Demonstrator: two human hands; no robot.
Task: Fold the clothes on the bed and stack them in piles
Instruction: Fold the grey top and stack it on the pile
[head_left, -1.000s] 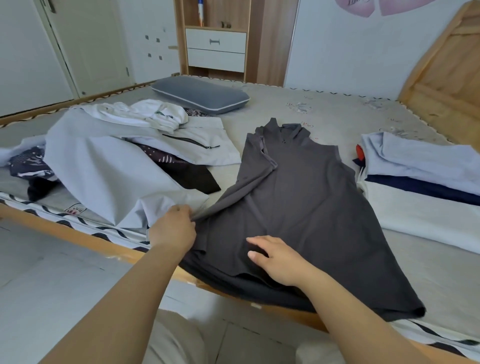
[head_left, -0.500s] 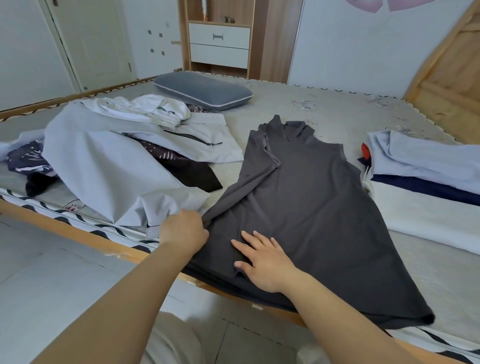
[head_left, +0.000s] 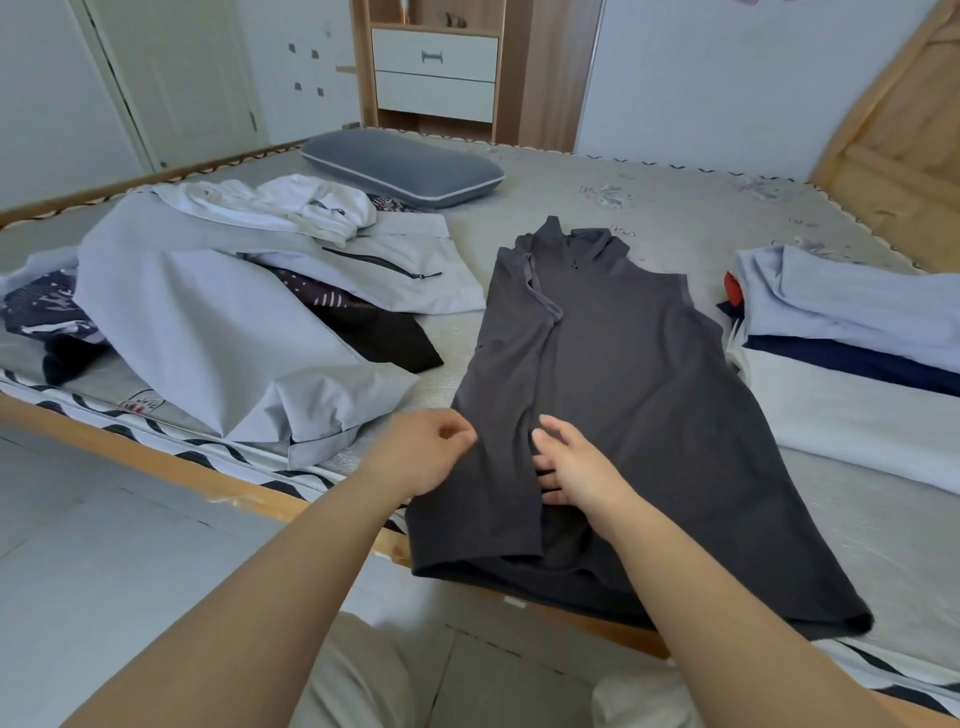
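A grey patterned mattress (head_left: 649, 208) in a light wooden bed frame fills the view. At left lies an unfolded heap of pale blue, white and dark printed clothes (head_left: 208, 312). The left hand (head_left: 423, 449), fingers loosely curled, pinches the folded-over left edge of the dark grey sleeveless garment (head_left: 623, 389) spread at centre. The right hand (head_left: 571, 467) rests on it, fingers relaxed and apart. At right sits a folded pile of pale blue, navy and white clothes (head_left: 857, 353).

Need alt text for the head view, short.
A dark grey dress lies on a bed; the left hand pinches its folded-over edge, the right hand rests on it, unfolded clothes left, folded pile right.
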